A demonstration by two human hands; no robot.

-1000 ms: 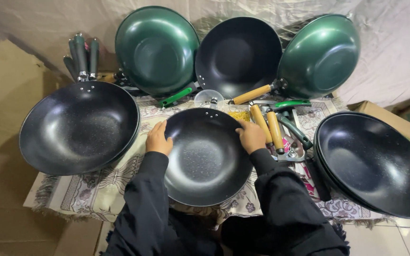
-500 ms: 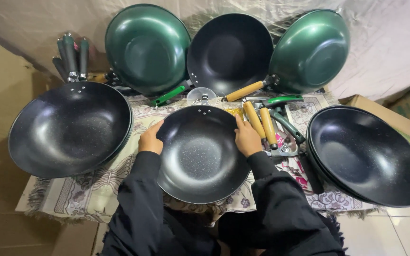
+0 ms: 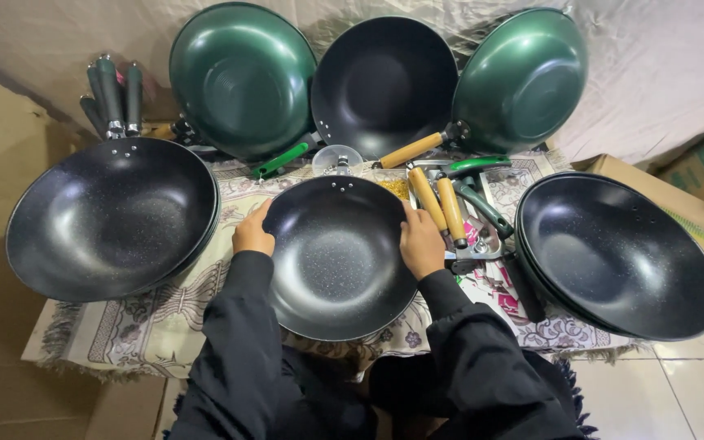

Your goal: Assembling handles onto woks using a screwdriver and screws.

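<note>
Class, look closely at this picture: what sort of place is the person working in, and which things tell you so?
Probably a small cookware assembly or packing spot: many handle-less woks, like the black wok held in both hands, loose wooden handles on a patterned cloth, and cardboard boxes.

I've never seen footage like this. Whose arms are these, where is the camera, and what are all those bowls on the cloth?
There is no machine here. The one picture comes from a camera worn on a person's head, looking down, so the black-sleeved arms at the bottom are that person's own. The left hand and the right hand grip opposite rims of a black speckled wok that has no handle fitted. It sits over a patterned cloth. Beside it lie two more black woks, one on the left and one on the right. At the back, two green woks and a black one lean upright. Loose wooden handles lie by the right hand.
</note>
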